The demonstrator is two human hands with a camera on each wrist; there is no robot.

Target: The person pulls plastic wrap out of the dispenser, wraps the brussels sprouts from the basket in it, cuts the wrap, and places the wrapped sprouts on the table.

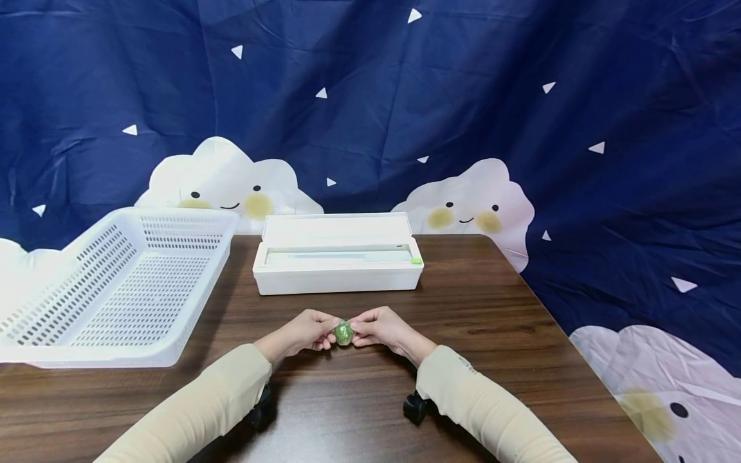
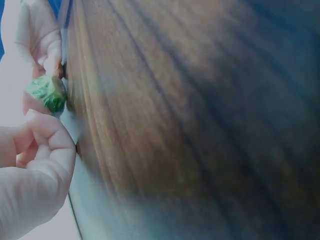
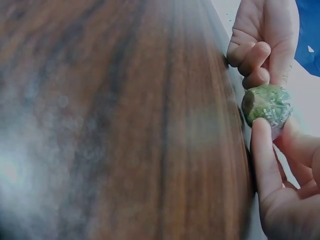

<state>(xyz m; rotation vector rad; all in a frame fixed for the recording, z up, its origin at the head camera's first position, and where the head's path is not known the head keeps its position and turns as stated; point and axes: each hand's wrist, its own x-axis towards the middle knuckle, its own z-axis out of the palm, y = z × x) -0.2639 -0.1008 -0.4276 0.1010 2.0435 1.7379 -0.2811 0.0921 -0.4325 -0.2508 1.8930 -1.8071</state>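
Note:
Between my two hands, low over the middle of the table, is a small green ball point(image 1: 344, 334) in crinkled, shiny clear wrapping. My left hand point(image 1: 303, 331) pinches its left side between thumb and curled fingers. On the opposite side, my right hand point(image 1: 384, 330) pinches it with thumb and fingertips. Seen from the left wrist, the green ball point(image 2: 47, 94) has a creased, leaf-like surface, and the fingertips of both hands meet it. The right wrist view shows the ball point(image 3: 269, 105) with a darker, brownish patch on one face and glints on the wrapping.
Beyond my hands stands a long white box point(image 1: 338, 281) with its lid point(image 1: 338, 228) raised and a small green tab point(image 1: 416, 261) at the right end. A white perforated plastic basket point(image 1: 199, 302) stands at the left. The wooden table point(image 1: 492, 334) ends near a blue cloud-patterned curtain point(image 1: 370, 109).

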